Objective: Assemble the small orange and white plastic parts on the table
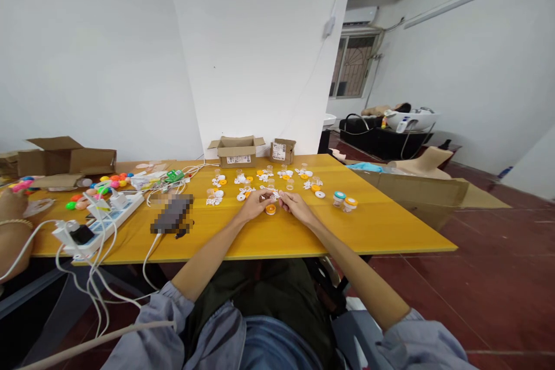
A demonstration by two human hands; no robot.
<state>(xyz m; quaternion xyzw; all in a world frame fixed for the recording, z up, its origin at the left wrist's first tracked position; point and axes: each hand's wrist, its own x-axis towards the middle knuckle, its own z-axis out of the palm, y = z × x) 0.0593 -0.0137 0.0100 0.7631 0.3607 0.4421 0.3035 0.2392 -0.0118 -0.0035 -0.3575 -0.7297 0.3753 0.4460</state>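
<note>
My left hand (pixel 255 202) and my right hand (pixel 293 203) meet over the yellow table (pixel 381 225), fingers pinched together round a small white part (pixel 274 198) between them. An orange cap (pixel 270 209) lies on the table just below the fingertips. Beyond the hands lie several small white and orange pieces and clear little jars (pixel 264 176). Two small closed jars (pixel 346 201), one with a teal lid and one with an orange lid, stand to the right of my right hand.
Two small open cardboard boxes (pixel 236 152) stand at the table's far edge. A power strip (pixel 104 217) with cables, a blurred dark device (pixel 171 215) and coloured balls (pixel 108 182) lie left. Another person's hand (pixel 11 208) rests at the far left. A big cardboard box (pixel 416 185) sits right.
</note>
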